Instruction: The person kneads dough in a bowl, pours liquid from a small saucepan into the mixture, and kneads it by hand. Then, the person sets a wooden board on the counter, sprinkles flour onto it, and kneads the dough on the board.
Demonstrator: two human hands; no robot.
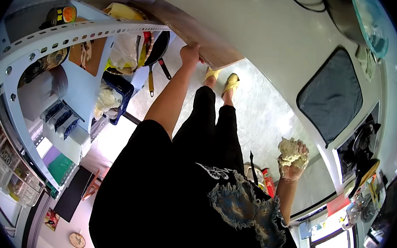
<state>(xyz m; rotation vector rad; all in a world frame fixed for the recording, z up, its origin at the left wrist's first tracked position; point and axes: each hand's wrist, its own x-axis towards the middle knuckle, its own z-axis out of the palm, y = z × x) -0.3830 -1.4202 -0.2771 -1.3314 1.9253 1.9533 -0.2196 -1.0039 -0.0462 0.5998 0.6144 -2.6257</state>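
My left hand is closed on the near edge of a large wooden board, which lies along the side of the pale counter. Some of its fingers are hidden behind the board. Off to the right, away from the counter, my right hand holds a lump of pale, sticky dough. Bits of dough cling to its fingers, which are partly covered by the lump.
A dark grey mat lies on the counter, with a stove beyond it. To the left stands a metal shelf rack holding bags and packages. A black frying pan hangs from its end.
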